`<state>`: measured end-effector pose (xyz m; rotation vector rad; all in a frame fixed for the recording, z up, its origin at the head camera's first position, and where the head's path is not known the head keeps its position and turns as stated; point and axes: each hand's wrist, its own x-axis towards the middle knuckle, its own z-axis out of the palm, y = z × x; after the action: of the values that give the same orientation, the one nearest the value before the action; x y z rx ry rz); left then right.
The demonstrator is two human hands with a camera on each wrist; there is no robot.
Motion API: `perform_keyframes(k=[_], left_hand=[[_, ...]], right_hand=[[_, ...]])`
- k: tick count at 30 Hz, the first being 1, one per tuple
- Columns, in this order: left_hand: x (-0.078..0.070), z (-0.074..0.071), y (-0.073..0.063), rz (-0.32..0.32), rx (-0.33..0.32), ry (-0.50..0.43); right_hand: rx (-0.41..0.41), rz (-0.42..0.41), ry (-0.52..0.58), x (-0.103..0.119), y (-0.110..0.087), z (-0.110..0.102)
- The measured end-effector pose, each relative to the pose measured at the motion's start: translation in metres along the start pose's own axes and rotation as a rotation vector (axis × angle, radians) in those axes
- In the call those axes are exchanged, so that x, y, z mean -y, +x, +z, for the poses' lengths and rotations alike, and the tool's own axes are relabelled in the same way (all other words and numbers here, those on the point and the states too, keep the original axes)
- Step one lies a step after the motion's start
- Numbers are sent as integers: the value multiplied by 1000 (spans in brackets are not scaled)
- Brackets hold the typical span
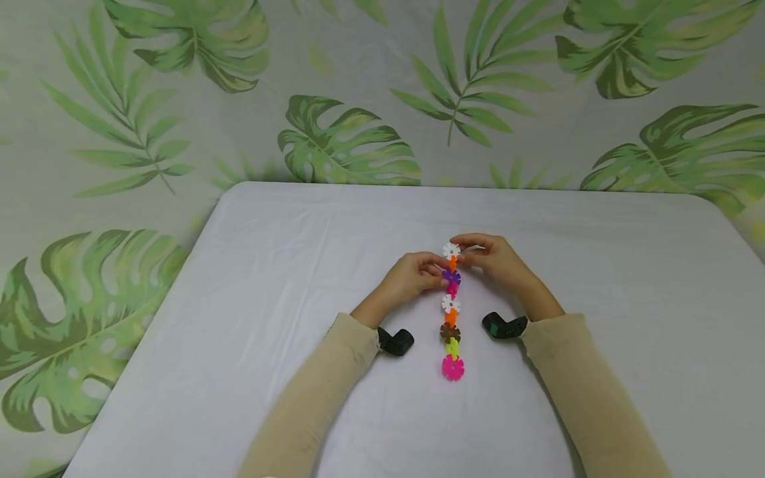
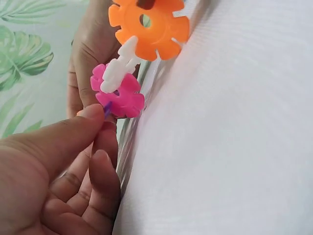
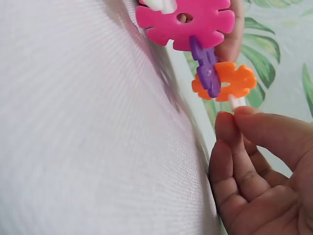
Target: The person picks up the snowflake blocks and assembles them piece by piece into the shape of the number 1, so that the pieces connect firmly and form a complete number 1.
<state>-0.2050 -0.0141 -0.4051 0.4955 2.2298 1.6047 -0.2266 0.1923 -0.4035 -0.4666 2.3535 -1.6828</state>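
Note:
A chain of slotted plastic snowflake discs, joined edge to edge, runs from a white disc (image 1: 451, 251) at its far end to a pink disc (image 1: 453, 368) nearest the person. My left hand (image 1: 412, 273) pinches the purple disc (image 1: 451, 277) between thumb and forefinger; in the left wrist view the thumb mostly hides it. With thumb and fingertip, my right hand (image 1: 499, 259) holds the far white disc, just past an orange disc (image 3: 239, 81). Between the hands and the near end come a second white disc (image 1: 451, 304), another orange one, a brown disc (image 1: 450, 333) and a yellow-green one.
A white cloth covers the table (image 1: 269, 265). Black wrist devices stick out from the left cuff (image 1: 396, 342) and the right cuff (image 1: 505, 325), either side of the chain. Behind the table hangs a leaf-patterned cloth (image 1: 358, 66).

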Motion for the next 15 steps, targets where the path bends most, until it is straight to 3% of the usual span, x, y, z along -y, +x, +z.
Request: perform_keyframes(k=[4,9,15], left_hand=[[1,1,0,-10,6,14],[0,1,-1,-28,-3,63],[-4,-6,-6,-58,-64,131]], right_hand=[[2,32,-11,0,1,1],[4,97,-104,3,0,-2],[-39,111,-169,13,-8,-7]])
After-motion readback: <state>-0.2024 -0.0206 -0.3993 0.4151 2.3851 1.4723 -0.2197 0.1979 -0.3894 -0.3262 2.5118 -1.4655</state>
